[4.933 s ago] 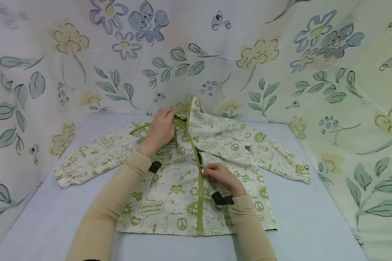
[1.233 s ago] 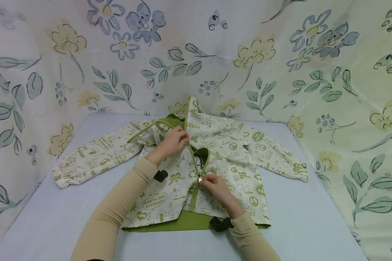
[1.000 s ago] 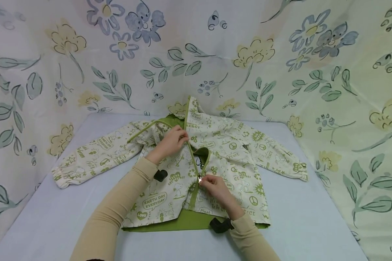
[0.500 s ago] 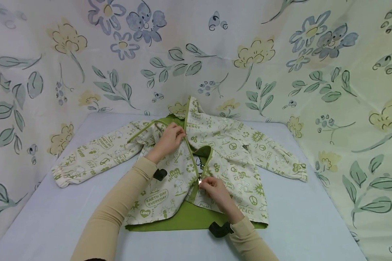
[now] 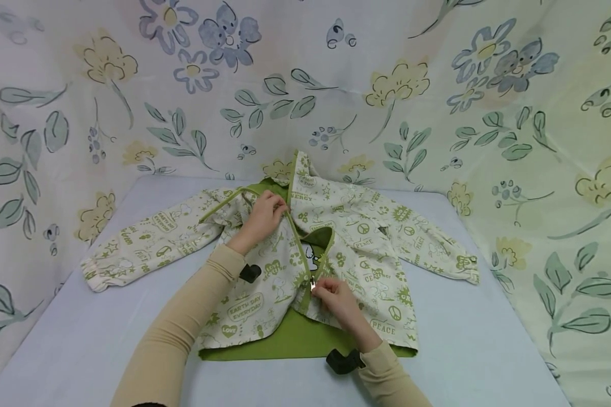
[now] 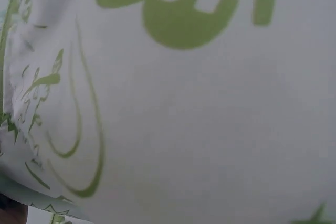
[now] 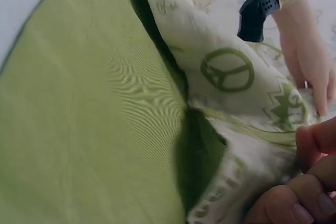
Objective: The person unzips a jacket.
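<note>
A cream hooded jacket (image 5: 382, 271) with a green print lies face up on the table, its front zipper partly undone. My left hand (image 5: 265, 217) pinches the left front panel's zipper edge near the neck. Lower down, the thumb and fingers of my right hand (image 5: 338, 299) pinch the metal zipper pull (image 5: 313, 284). Above the slider the two edges gape, showing green lining and a white cartoon patch (image 5: 310, 257). In the right wrist view, right-hand fingers (image 7: 286, 198) grip cloth beside the raised hem; the pull itself is hidden there. Printed cloth (image 6: 199, 119) fills most of the left wrist view.
Both sleeves spread outward, the left sleeve (image 5: 142, 254) and right sleeve (image 5: 438, 249). Green lining (image 5: 285, 342) shows below the lifted front hem. A pale cloth covers the table (image 5: 489, 339). Behind hangs a floral curtain (image 5: 305, 85).
My right hand has drawn the zipper pull downward, and the gap above it has widened. My left hand has moved down from the collar. The front hem has lifted, baring green lining.
</note>
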Available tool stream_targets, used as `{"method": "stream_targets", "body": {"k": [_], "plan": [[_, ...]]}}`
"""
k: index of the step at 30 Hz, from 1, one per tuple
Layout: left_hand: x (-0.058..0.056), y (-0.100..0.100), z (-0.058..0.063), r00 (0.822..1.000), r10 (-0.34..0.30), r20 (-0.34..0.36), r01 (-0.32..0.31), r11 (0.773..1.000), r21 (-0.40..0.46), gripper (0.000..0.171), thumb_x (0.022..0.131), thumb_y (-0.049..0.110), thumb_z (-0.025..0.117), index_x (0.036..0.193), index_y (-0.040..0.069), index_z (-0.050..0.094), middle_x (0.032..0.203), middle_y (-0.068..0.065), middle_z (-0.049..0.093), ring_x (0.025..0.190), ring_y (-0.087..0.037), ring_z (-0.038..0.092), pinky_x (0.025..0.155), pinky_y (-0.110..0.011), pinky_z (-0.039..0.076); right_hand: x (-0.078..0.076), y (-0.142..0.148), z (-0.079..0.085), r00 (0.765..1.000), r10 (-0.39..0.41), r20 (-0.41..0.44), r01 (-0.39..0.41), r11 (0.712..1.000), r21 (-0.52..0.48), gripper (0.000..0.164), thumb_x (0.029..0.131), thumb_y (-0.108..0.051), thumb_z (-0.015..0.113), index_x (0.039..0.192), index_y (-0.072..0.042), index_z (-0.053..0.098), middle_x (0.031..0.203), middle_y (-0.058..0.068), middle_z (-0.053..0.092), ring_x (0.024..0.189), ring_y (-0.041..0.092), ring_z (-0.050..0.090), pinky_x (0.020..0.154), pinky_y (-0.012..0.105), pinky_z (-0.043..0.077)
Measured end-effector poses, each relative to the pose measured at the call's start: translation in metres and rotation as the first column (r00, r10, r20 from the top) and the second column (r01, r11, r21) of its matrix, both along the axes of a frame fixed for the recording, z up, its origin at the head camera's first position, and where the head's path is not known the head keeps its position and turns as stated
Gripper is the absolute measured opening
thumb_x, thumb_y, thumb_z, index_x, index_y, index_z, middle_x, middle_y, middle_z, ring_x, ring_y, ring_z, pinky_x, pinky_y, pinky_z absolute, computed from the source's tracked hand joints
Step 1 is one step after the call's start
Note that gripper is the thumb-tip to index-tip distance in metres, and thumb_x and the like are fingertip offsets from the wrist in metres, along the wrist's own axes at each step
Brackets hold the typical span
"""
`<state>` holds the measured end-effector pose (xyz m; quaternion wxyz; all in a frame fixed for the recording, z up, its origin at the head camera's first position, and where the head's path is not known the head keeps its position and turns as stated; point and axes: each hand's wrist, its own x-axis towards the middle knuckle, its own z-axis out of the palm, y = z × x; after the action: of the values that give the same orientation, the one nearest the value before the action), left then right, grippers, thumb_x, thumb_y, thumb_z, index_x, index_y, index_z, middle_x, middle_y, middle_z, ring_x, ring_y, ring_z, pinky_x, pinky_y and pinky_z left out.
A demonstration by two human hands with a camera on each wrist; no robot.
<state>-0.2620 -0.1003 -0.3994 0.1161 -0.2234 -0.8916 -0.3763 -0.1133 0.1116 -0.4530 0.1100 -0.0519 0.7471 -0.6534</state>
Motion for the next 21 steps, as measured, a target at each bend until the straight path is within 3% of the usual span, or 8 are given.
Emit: {"method": "stream_targets", "body": {"k": [3,8,13,21], "plan": [[-0.004,-0.002,-0.003,0.999,0.035,0.011,-0.035,0.999,0.027,0.017,0.097,0.012,0.049,0.098,0.001,0.061,0.097,-0.011,0.046,0.081,-0.023,0.045,0.068,-0.035,0.042,0.005,-0.001,0.015,1.0,0.004,0.017,-0.004,1.0,0.011,0.016,0.09,0.0,0.054,0.088,0.014,0.061,0.058,0.008,0.048,0.047,0.013,0.035,0.048,0.026,0.034],[-0.006,-0.005,-0.003,0.999,0.039,0.033,-0.041,0.998,0.04,0.018,0.098,0.012,0.049,0.1,0.0,0.061,0.097,-0.011,0.045,0.083,-0.024,0.043,0.069,-0.036,0.041,0.008,-0.002,0.019,0.999,0.009,0.032,-0.01,1.0,0.015,0.015,0.09,0.001,0.054,0.089,0.015,0.059,0.061,0.01,0.052,0.049,0.015,0.036,0.05,0.028,0.037],[-0.005,-0.004,-0.002,0.999,0.035,0.032,-0.036,0.999,0.029,0.017,0.098,0.012,0.048,0.1,0.001,0.061,0.098,-0.012,0.045,0.083,-0.024,0.043,0.069,-0.036,0.041,0.003,0.002,0.007,0.999,0.015,0.035,-0.015,1.0,0.006,0.015,0.09,0.0,0.055,0.088,0.014,0.06,0.064,0.012,0.053,0.051,0.016,0.037,0.05,0.028,0.037],[-0.006,-0.004,-0.002,0.996,0.047,0.075,-0.052,0.997,0.053,0.021,0.098,0.013,0.048,0.103,-0.003,0.061,0.098,-0.012,0.044,0.083,-0.025,0.043,0.069,-0.036,0.041,-0.003,0.01,-0.012,0.998,0.057,0.006,-0.057,0.998,0.036,0.015,0.089,-0.006,0.058,0.081,0.006,0.061,0.058,0.003,0.048,0.048,0.011,0.036,0.047,0.026,0.035]]}}
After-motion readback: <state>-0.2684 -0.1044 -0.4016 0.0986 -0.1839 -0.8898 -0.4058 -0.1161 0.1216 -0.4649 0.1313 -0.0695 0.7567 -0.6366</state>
